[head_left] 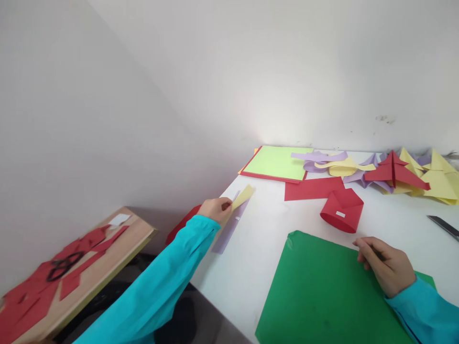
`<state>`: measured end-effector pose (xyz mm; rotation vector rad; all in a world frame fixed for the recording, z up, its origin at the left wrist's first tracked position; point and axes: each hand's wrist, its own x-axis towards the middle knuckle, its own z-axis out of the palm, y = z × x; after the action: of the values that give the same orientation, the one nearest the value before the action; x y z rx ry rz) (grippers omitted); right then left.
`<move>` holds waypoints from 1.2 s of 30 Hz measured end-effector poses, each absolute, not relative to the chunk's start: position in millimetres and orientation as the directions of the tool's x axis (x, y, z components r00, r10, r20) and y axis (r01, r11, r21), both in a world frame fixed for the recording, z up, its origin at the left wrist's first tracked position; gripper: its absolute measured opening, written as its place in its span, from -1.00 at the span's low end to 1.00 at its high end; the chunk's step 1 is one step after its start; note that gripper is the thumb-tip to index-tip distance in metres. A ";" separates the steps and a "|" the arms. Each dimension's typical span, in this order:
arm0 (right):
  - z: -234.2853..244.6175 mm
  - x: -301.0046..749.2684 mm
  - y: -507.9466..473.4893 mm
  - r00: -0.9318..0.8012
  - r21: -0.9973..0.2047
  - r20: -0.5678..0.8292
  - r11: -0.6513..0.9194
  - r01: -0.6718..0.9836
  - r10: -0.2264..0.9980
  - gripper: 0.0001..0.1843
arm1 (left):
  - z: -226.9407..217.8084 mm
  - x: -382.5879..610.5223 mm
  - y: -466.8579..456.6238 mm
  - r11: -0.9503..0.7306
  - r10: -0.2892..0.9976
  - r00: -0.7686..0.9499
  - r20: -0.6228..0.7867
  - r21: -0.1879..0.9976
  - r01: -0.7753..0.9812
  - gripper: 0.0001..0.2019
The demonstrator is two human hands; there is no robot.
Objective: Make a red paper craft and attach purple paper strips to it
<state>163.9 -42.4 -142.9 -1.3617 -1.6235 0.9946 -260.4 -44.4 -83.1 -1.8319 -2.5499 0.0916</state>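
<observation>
Left hand (214, 209) pinched yellow strip (245, 193) over purple strip (229, 231), left side of bench (268, 215) | right hand (390, 268) curled above green sheet (322, 286), grip unclear | red paper tube (352, 206) lay beyond, inside unclear

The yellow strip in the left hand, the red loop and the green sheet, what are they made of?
Yellow strip: looks like dull paper, thin with straight edges.
Red loop: probably dull paper, since it curves and shows folds.
Green sheet: smooth, evenly coloured; could be card or plastic, can't tell.
</observation>
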 end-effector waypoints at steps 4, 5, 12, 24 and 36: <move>-141.4 160.8 -42.8 -0.127 -0.925 0.086 0.126 0.357 0.988 -0.59 | -86.6 -233.7 -38.1 0.109 0.991 -0.111 -0.072 -0.036 0.993 -0.68; -141.2 160.4 -42.7 -0.131 -0.926 0.088 0.130 0.354 0.987 -0.59 | -87.7 -222.1 -33.6 0.039 0.996 -0.041 -0.074 -0.027 0.999 -0.65; -140.1 160.2 -42.1 -0.146 -0.926 0.109 0.153 0.344 0.983 -0.59 | -99.3 -124.5 31.1 -0.310 0.950 0.308 -0.051 -0.035 0.950 -0.61; -145.0 161.1 -39.0 -0.193 -0.904 0.173 0.234 0.357 0.966 -0.62 | -86.3 -94.5 37.7 -0.176 0.982 0.188 0.025 -0.257 0.950 -0.72; -143.0 155.9 -37.9 -0.127 -0.863 0.266 0.295 0.411 0.956 -0.56 | -57.2 -103.4 -70.6 -0.441 0.353 0.716 0.602 -0.568 0.695 -0.71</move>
<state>155.9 -37.9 -143.0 -1.2531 -1.6982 0.7915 -103.4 -70.6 -57.2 -2.0634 -0.7961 -0.5066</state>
